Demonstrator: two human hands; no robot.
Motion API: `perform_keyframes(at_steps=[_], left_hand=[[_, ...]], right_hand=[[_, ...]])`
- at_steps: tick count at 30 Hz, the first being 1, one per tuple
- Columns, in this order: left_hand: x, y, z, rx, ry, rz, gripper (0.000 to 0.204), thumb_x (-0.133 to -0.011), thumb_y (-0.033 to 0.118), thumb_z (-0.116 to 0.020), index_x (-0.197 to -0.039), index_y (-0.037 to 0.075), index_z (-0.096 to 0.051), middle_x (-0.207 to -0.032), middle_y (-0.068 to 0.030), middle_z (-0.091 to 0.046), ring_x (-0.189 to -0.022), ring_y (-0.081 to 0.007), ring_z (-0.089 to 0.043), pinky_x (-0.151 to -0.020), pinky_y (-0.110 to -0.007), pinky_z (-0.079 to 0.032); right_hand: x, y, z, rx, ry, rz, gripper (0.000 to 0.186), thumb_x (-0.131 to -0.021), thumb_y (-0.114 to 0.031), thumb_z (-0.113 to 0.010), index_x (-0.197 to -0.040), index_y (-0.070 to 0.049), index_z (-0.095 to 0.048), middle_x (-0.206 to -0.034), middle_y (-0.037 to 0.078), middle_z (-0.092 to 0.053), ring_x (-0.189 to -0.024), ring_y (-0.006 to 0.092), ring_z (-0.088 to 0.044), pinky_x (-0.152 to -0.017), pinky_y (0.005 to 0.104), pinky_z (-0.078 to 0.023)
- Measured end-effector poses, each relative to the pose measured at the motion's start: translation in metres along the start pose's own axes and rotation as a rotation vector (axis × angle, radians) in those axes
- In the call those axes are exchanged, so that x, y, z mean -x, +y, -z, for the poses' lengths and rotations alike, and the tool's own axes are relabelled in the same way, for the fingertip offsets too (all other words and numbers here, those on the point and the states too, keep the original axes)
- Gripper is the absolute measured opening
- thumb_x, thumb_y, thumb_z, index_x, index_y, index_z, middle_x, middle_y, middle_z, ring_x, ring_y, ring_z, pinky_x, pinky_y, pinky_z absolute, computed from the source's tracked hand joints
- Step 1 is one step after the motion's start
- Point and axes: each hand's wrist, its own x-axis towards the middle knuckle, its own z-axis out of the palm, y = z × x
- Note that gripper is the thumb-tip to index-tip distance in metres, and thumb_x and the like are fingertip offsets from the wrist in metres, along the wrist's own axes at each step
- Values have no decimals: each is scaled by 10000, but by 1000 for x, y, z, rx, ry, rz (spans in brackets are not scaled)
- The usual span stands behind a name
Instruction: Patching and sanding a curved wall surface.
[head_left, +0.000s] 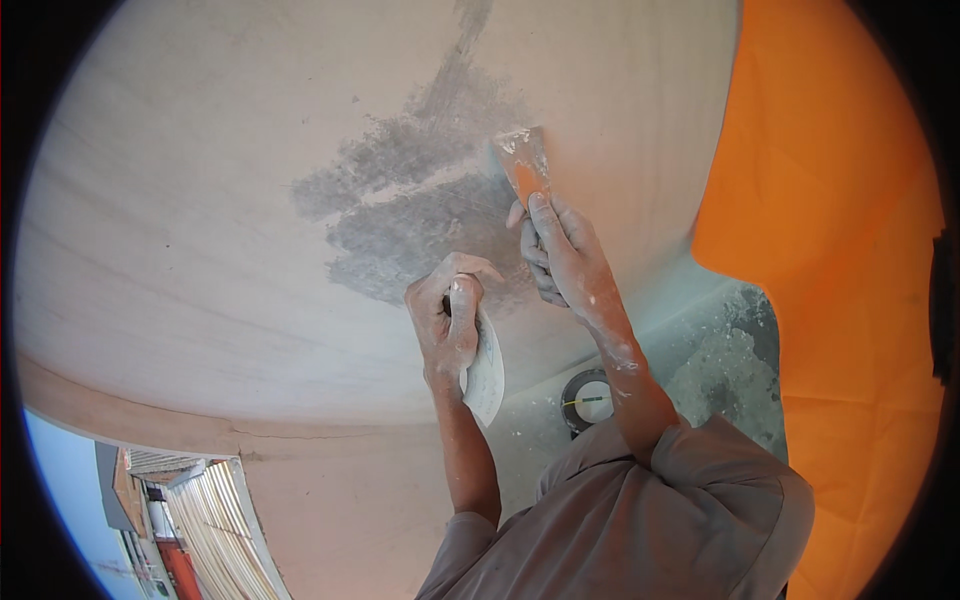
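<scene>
A pale wall [230, 200] fills most of the head view, with a dark grey rough patch [430, 225] crossed by a lighter streak. My right hand [570, 255], dusty with white, grips a putty knife [523, 160]. The knife's wide blade points up at the patch's upper right edge and carries whitish smears; whether it touches the wall I cannot tell. Below the patch, my left hand [445, 315] is closed around a thin, curved white piece [486, 375]. That piece hangs down beside the wrist, its upper part hidden by the fingers.
An orange sheet [830, 260] hangs along the right side. Below my right forearm stands a round, dark-rimmed container [570, 412] with something white inside, on a spattered floor [730, 370]. An opening at lower left shows corrugated roofing [215, 520].
</scene>
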Motion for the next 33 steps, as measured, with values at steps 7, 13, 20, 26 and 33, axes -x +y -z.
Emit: perform_keyframes(at_steps=[7,13,20,26,33], left_hand=[[-14,0,-32,49,54,210,734,-1078,634,-238,-1053,45,-675,-668,-44,-596,-580,-101,-458,-551,-280,-330],[-39,27,-52,55,27,214,388,-1071,339,-488,-1306,43,-579,-1006,-145,-728,-883,-141,-643,-800,-294,-491],[-47,20,-73,113,155,-6,383,-1038,180,-498,-1387,42,-575,-1286,-157,-677,-1157,-211,-638,-996,-354,-478],[-62,20,-67,74,134,-76,331,-991,92,-556,-1292,26,-677,-1262,-129,-707,-1116,-176,-650,-961,-327,-495],[-62,40,-70,298,143,154,316,-999,39,-585,-1302,-16,-655,-1262,-119,-681,-1065,-143,-665,-941,-280,-505]], right_hand=[[-9,-5,12,8,-20,-37,407,-1130,-398,-419,-839,-118,-470,-615,-94,-340,-440,5,-274,-382,219,-219],[-23,-1,10,159,16,91,422,-1128,-364,-436,-859,-55,-536,-691,-35,-455,-611,67,-419,-548,260,-383],[-23,-11,11,63,-103,125,416,-1128,-341,-437,-1022,13,-629,-785,28,-586,-736,103,-520,-679,310,-464],[-26,-5,5,121,-105,150,425,-1126,-351,-439,-1068,21,-636,-825,54,-639,-769,112,-560,-703,315,-483],[-27,-9,1,-50,-102,125,433,-1120,-360,-443,-1058,26,-629,-789,57,-616,-730,111,-555,-663,316,-472]])
